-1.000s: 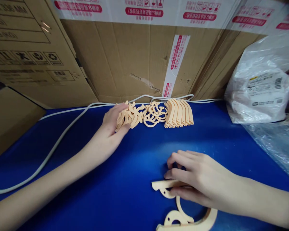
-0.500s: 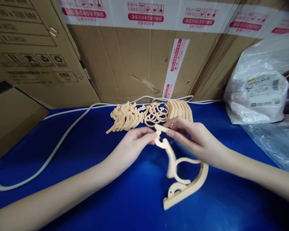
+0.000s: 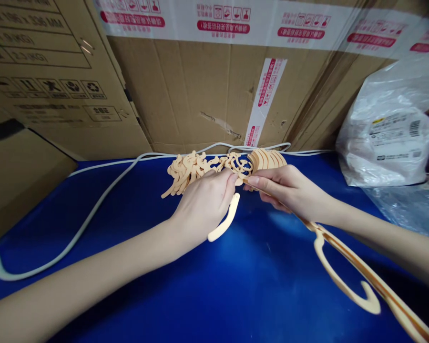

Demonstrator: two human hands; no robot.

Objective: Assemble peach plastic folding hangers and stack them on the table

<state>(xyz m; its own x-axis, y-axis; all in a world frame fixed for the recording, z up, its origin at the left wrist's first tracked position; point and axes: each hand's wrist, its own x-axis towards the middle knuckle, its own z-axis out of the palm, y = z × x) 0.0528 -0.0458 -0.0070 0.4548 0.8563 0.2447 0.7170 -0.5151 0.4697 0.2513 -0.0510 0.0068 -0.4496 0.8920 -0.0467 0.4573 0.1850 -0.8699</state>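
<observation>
At left | carton (image 3: 57,78): "336 MM", "合格证" | right hand (image 3: 295,193): hanger (image 3: 370,303)

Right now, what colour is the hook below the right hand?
The hook is light beige; see the head view.

mid-frame, the left hand (image 3: 203,205) hides part of the pile (image 3: 186,174) and most of its own fingers. the right hand (image 3: 289,190) covers lower ends of the stack (image 3: 270,159) and some of the hanger (image 3: 353,260), cut off at lower right. the bag (image 3: 382,157) leaves the right edge; its label's smallest print is unreadable.
</observation>
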